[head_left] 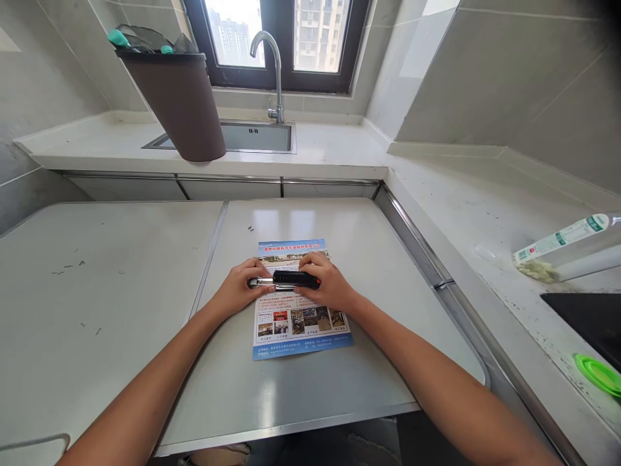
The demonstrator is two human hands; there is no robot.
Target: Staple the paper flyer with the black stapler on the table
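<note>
Both of my hands hold a black stapler (297, 279) level above a printed flyer (303, 346). The fingers of my left hand (241, 283) pinch its left end, where a silver metal part (264, 281) shows beyond the black cover. My right hand (327, 281) is closed round the right end, thumb on the near side and fingers on the far side. The flyer, with blue bands and small photos, lies flat on the white folding table (378, 362); hands and stapler cover its middle. Tiny metal pieces, perhaps staples (250, 228), lie beyond the flyer.
Small dark bits (68, 265) are scattered over the table's left half. Behind it a brown bin (179, 103) stands by the sink (262, 137) and tap (277, 77). On the right counter (456, 194) are a clear bottle (563, 243) and a green round item (598, 373).
</note>
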